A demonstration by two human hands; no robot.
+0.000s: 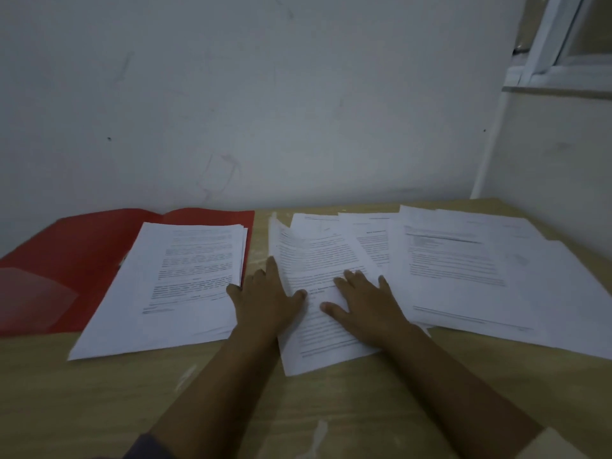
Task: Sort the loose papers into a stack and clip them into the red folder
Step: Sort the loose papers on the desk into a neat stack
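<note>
The red folder (76,250) lies open at the far left of the table, with a clear pocket on its left flap. A squared stack of printed papers (172,286) rests on its right half and overhangs the front edge. Several loose printed sheets (463,266) are spread overlapping to the right. My left hand (265,299) holds the left edge of the nearest loose sheet (324,256), thumb on top, and that edge curls upward. My right hand (367,303) lies flat on the same sheet with its fingers apart.
The wooden table (165,399) stands against a pale wall in a corner. A white window frame (556,44) is at the upper right. The loose sheets reach close to the table's right edge.
</note>
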